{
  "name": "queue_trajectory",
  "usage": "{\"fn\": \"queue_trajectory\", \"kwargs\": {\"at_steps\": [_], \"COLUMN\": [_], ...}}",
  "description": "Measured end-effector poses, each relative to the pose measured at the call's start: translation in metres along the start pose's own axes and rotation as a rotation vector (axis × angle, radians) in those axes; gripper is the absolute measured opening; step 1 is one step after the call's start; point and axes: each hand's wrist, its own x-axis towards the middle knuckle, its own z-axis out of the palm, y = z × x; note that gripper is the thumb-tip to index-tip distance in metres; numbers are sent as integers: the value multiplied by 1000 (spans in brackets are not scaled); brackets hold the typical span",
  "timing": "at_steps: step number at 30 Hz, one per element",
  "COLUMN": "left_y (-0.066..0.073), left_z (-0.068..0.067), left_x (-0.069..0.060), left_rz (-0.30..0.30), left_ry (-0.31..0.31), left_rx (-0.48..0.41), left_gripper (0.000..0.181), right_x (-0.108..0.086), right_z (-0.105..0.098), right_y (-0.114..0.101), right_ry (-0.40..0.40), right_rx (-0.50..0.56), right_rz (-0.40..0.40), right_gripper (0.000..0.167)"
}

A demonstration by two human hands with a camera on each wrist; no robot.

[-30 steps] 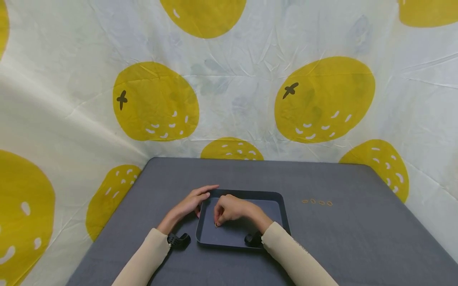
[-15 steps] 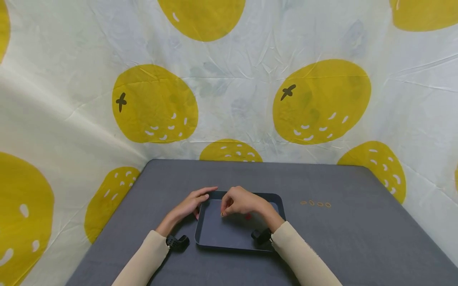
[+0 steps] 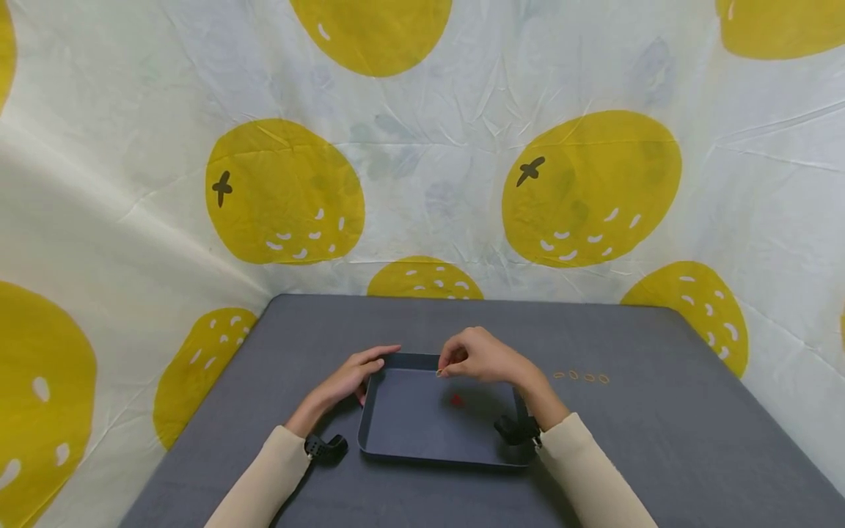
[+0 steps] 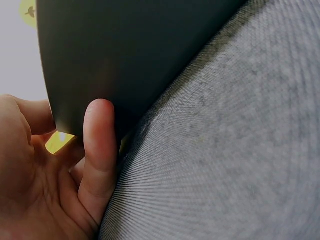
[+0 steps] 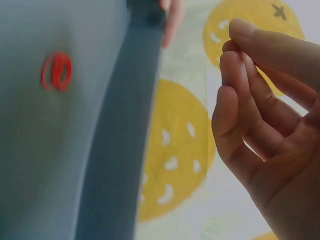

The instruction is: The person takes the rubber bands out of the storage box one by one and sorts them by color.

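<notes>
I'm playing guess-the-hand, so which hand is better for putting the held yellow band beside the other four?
Probably the right hand: it pinches the yellow band and is nearer the four bands. The left hand touches the tray at its far left corner, farther away.

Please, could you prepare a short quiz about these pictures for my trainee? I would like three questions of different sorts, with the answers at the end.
1. Count: how many yellow bands lie in a row on the table, to the right of the tray?

2. True or false: the left hand touches the tray, and the red band lies inside it.

3. Choose: what does the right hand pinch?
A) the red band
B) a single yellow band
C) the rim of the tray

Key
1. Four.
2. True.
3. B.
</notes>
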Motion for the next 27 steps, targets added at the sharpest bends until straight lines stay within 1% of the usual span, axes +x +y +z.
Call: {"fn": "queue_trajectory", "kwargs": {"at_steps": [8,16,23,27], "left_y": [0,1,1,2], "left_z": [0,0,1,0], "left_x": [-1,-1,-2,-2], "left_rz": [17,12,-4,-2], "left_ry": [-6,-1,2,2], "left_rx": [-3,-1,-4,-1], "left_gripper": [44,44,44,44], "right_x": [-32,-63,-87,-100], "right_z": [-25,-41,-52,-60], "right_y": [6,15,30,39], "right_ry": [89,152,207,243], "right_rx": [-8,-43,-56,-54], "right_rz": [23,66,129,170], "right_gripper": [6,9,5,6]}}
